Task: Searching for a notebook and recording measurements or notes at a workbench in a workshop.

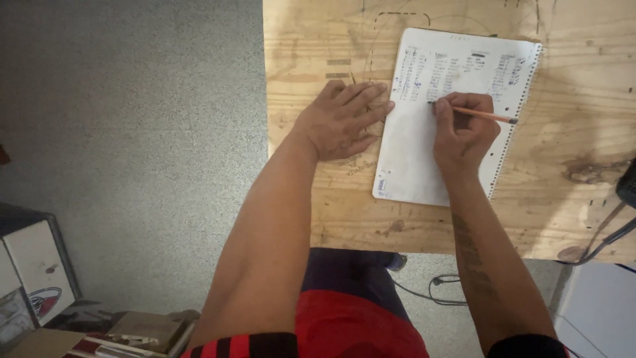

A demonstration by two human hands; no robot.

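Observation:
A white spiral notebook [411, 166] lies open on a plywood tabletop [550, 192], its upper part filled with columns of handwriting. My right hand [464, 136] rests on the page and is shut on an orange pencil [487, 116], whose tip touches the paper near the written columns. My left hand [341, 119] lies flat on the wood, fingers spread, with the fingertips at the notebook's left edge.
The table's left edge drops to a grey speckled floor [132, 132]. A dark object with a cable [623, 219] sits at the table's right edge. Boxes and clutter [40, 285] stand on the floor at lower left. A black cord [437, 288] lies under the table.

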